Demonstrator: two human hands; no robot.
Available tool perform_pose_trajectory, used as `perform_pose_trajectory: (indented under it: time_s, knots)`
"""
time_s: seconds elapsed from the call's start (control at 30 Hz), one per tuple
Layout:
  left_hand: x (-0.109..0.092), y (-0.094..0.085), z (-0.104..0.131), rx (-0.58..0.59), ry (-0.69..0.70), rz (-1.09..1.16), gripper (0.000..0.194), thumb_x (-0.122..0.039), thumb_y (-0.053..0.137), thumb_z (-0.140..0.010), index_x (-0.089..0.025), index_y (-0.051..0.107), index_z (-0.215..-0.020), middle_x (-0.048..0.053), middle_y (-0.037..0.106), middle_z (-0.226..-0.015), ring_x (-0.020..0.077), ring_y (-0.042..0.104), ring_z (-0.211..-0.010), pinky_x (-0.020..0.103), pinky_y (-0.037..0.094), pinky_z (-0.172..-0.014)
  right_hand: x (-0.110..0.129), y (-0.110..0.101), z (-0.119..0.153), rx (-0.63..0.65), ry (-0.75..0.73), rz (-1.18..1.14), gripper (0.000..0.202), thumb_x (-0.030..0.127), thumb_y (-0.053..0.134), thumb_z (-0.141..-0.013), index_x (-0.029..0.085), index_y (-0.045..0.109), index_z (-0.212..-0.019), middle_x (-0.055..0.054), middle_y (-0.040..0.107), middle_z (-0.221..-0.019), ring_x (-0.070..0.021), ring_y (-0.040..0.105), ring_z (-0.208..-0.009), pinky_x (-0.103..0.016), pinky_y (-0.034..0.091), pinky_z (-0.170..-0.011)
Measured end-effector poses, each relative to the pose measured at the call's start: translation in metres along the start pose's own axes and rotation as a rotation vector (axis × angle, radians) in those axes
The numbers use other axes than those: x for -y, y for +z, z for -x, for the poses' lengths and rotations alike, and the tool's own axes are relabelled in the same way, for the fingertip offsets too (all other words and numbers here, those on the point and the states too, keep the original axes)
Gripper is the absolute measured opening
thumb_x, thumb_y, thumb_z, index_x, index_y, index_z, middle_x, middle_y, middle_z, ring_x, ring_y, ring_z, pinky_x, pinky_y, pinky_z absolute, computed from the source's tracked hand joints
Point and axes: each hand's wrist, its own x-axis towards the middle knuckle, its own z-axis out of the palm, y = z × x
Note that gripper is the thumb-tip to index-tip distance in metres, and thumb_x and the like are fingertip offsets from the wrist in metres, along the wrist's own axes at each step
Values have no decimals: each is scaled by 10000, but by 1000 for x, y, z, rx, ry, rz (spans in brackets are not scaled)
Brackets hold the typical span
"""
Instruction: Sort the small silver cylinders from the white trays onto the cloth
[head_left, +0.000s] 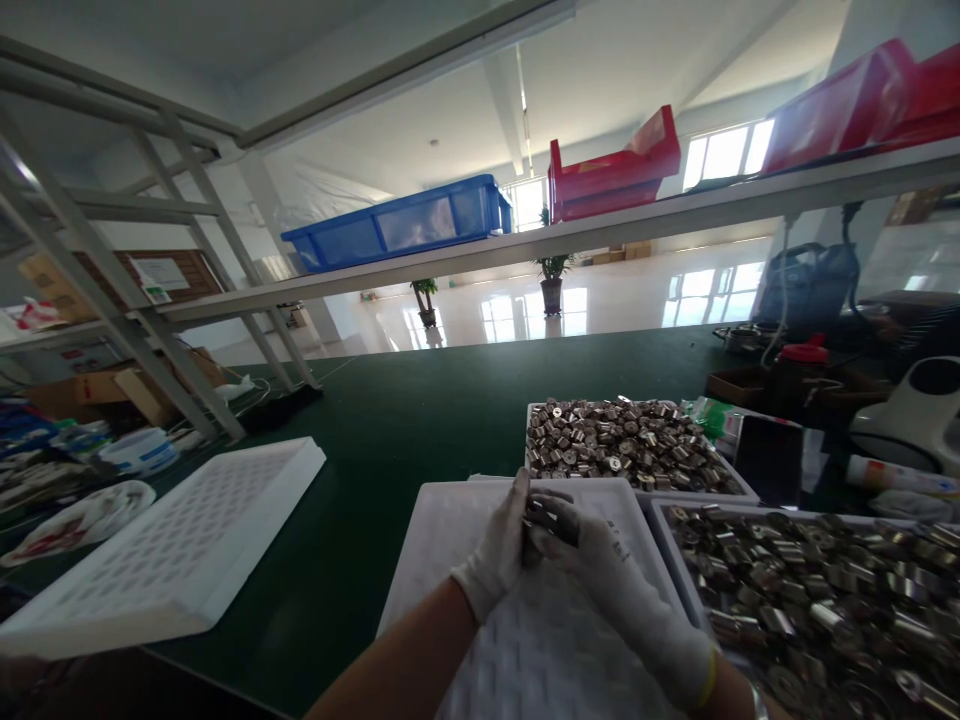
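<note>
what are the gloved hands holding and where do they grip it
Both the left hand and right hand pinch small metal parts between their fingertips, above the white tray; the exact grip point is too small to tell.

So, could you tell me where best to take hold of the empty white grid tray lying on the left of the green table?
Probably by its long edges. The white grid tray lies flat, with bare green table around it, so both sides look open. Its top is all pockets, offering no handle. Both gloved hands, left hand and right hand, currently hold small metal parts.
</note>
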Motion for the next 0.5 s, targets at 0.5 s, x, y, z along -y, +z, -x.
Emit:
perform_pose_trajectory:
  time_s: [0.5]
  knots:
    - [2,9,8,-352,217,-152,764,-894,556,-804,-174,736,-624,87,713,-654,190,664,-641,296,555,-657,-7,18,12,-145,-26,308,418,364,415,-986,149,769,-1040,-139,800,-949,-289,788,-899,-357,654,-778]
